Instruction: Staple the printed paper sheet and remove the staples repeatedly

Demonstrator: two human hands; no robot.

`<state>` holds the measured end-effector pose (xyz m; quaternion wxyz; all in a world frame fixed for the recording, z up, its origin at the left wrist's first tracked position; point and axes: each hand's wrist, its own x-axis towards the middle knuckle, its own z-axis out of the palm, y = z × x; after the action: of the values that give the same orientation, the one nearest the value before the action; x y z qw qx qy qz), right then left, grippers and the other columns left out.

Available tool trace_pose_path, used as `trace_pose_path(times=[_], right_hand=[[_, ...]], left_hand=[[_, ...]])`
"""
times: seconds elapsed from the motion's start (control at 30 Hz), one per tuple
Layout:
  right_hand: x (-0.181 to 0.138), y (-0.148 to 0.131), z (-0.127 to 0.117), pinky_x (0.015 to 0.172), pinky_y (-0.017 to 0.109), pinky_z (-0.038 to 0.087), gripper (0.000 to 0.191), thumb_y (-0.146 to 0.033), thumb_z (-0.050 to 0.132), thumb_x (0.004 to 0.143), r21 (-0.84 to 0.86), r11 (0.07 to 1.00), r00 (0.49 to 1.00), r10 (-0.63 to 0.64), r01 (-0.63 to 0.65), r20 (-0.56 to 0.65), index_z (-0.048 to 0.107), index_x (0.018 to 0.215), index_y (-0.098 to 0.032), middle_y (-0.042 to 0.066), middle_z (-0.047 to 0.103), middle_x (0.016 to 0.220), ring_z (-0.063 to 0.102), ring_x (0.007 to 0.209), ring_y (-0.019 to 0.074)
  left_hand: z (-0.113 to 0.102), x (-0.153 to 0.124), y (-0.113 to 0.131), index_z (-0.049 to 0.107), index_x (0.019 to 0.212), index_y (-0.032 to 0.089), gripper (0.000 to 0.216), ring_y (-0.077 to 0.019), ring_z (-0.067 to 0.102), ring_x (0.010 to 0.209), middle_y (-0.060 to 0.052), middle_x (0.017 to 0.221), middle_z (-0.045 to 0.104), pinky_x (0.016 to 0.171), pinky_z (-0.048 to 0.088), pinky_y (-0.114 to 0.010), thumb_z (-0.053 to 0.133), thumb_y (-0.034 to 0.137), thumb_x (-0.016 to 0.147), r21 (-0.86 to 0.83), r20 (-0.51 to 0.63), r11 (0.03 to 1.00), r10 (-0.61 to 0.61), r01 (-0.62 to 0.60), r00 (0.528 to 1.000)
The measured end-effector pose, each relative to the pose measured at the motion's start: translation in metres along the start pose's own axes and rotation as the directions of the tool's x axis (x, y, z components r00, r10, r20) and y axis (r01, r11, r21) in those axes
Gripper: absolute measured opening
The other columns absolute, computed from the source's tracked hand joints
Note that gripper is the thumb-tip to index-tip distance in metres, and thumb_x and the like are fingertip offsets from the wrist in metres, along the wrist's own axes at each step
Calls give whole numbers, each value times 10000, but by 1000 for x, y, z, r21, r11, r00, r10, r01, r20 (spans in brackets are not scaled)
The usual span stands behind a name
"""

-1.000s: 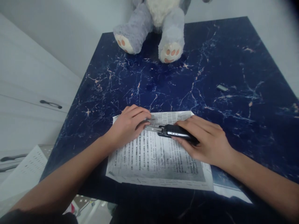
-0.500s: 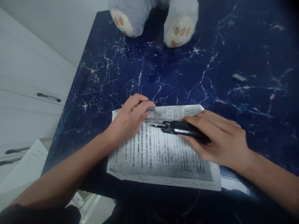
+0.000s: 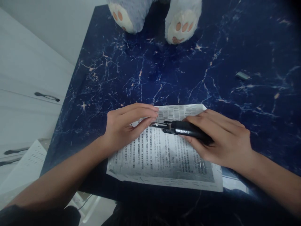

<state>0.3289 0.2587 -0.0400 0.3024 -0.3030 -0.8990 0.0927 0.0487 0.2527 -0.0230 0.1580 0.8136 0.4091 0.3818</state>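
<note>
A black stapler [image 3: 188, 129] is gripped in my right hand [image 3: 223, 138], its narrow metal end pointing left over a printed sheet of paper [image 3: 162, 157]. My left hand [image 3: 129, 124] reaches in from the left with fingers stretched out. Its thumb tip lies at the stapler's metal end, and the fingertips are just above it near the sheet's far edge. Whether anything tiny sits between thumb and fingers, I cannot make out. Many thin staple-like marks cover the sheet's far and near borders.
Beyond the sheet, a plush toy's legs [image 3: 183, 26] rest on the dark blue marbled table [image 3: 176, 72]. A small greenish piece [image 3: 242, 75] lies to the right. White drawers [image 3: 28, 78] and a white perforated container [image 3: 28, 163] are at the left.
My left hand has straightened its fingers and lowered its thumb to the stapler's metal end. The small grey piece seen at its fingertips no longer shows. My right hand keeps its grip.
</note>
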Motion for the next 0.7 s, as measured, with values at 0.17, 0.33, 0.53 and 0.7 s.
trace_pose_path(times=[0.17,0.33,0.53,0.7], right_hand=[[0,0,0,713,360,577,243,-199,687,928,11,1000,1000,16,-16,4,642,1167,-195,44,693,889,680,796,216],[0,0,0,703,348,566,235,-197,687,937,12,999,999,30,-30,13,634,1166,-198,41,688,882,669,792,207],[1,0,0,700,331,557,221,-202,702,932,14,1000,1000,9,-9,-4,637,1138,-152,45,677,866,655,781,190],[1,0,0,703,347,567,206,-218,681,942,10,1000,1000,22,-22,-3,638,1141,-189,30,688,873,671,786,199]], left_hand=[[3,1,-1,772,955,218,70,-173,782,903,-26,950,808,830,658,-294,794,228,889,-172,71,984,-37,49,997],[6,-1,-2,769,939,221,141,-186,774,902,-30,925,806,835,646,-327,853,259,832,-229,121,969,-71,98,990],[8,-2,0,731,858,212,150,-185,768,901,-28,922,804,819,632,-339,870,240,810,-202,149,966,-134,163,980],[8,-2,0,687,799,208,170,-185,765,889,-30,907,800,814,626,-364,841,263,844,-148,146,977,-135,156,980]])
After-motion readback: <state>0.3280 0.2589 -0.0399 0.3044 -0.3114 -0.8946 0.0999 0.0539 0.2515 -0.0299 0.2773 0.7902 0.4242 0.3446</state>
